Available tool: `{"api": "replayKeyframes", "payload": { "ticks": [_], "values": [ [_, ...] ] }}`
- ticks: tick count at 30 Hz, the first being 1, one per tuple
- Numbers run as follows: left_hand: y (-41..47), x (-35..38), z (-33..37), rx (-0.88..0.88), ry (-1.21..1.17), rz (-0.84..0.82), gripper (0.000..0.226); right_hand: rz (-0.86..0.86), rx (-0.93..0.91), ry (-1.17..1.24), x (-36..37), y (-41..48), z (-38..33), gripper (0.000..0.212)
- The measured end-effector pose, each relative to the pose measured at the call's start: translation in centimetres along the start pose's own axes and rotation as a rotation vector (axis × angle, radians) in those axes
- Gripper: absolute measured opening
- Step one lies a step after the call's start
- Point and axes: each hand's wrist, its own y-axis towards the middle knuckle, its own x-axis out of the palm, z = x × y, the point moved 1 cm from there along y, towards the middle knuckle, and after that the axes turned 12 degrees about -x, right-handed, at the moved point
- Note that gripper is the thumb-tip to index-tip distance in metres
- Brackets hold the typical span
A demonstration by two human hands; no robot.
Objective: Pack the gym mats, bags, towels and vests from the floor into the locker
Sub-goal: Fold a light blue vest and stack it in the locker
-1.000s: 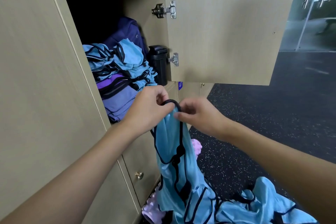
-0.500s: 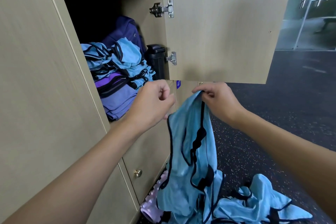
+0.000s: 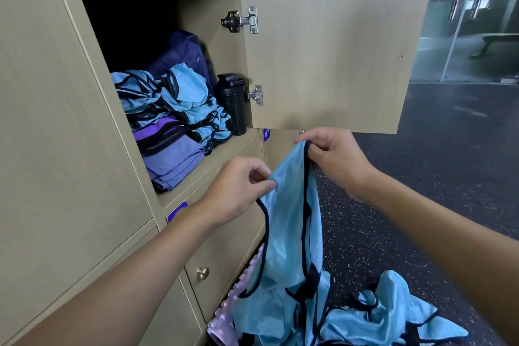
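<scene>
1. Within the last second you drew your hands apart. Your right hand point(image 3: 334, 160) pinched the blue vest point(image 3: 292, 222) at its top edge, and your left hand point(image 3: 238, 191) pinched it lower.
2. That likely opened it for folding; it was not yet in the locker point(image 3: 196, 174).
3. It hung limp, thin and black-trimmed, down to the floor point(image 3: 393, 219).
</scene>
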Motion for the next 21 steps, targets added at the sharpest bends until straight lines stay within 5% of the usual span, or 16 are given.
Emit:
{"api": "replayKeyframes", "payload": {
  "ticks": [7,11,16,21],
  "values": [
    [0.6,-1.3,2.6,0.062,-0.162,0.220,0.024,0.001,0.223,-0.057,0.1,0.0,0.7,0.022],
    [0.6,-1.8,3.6,0.070,-0.183,0.274,0.022,-0.198,0.236,0.131,1.3,-1.2,-1.2,0.035],
    [0.9,-2.6,3.8,0.035,-0.167,0.360,0.015,-0.298,0.160,0.090,2.0,-1.8,-1.6,0.063],
    [1.0,-3.4,3.5,0.005,-0.128,0.362,0.017,-0.181,0.078,0.117,2.7,-1.4,-1.8,0.043]
  ]
}}
